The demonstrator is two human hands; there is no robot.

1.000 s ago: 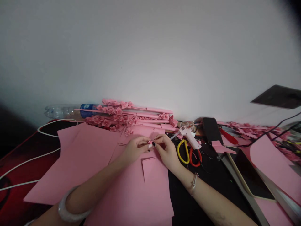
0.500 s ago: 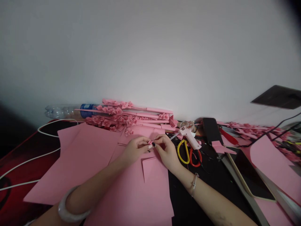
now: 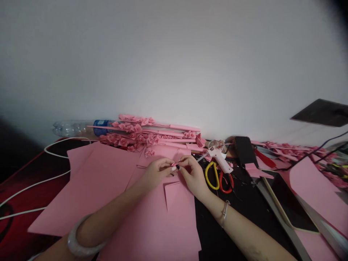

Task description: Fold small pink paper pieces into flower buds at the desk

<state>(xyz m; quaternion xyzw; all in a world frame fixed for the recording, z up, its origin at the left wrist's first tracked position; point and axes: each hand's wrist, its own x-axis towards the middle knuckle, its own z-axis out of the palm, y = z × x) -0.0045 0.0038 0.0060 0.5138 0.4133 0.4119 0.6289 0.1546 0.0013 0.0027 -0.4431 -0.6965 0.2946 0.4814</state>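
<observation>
My left hand point(image 3: 159, 172) and my right hand point(image 3: 192, 174) meet over the pink paper, each with its fingertips pinched on one small pink paper flower point(image 3: 174, 164). Most of the flower is hidden by the fingers. Beneath the hands lie large sheets of pink paper point(image 3: 152, 224), with a small folded pink square point(image 3: 175, 194) on top near my right wrist. A single finished-looking paper rose point(image 3: 149, 152) rests just beyond my left hand.
Behind lie pink paper flower stems point(image 3: 176, 127) and a clear bottle point(image 3: 74, 128). To the right are a white glue gun point(image 3: 220, 159), scissors point(image 3: 212, 175) with yellow and red handles, a black phone point(image 3: 244, 148) and a tablet-like device point(image 3: 290, 203). A white cable point(image 3: 32, 185) runs at left.
Almost nothing differs. Both hands stay pinched on the small paper flower in the same place, with only a tiny shift of the whole view.
</observation>
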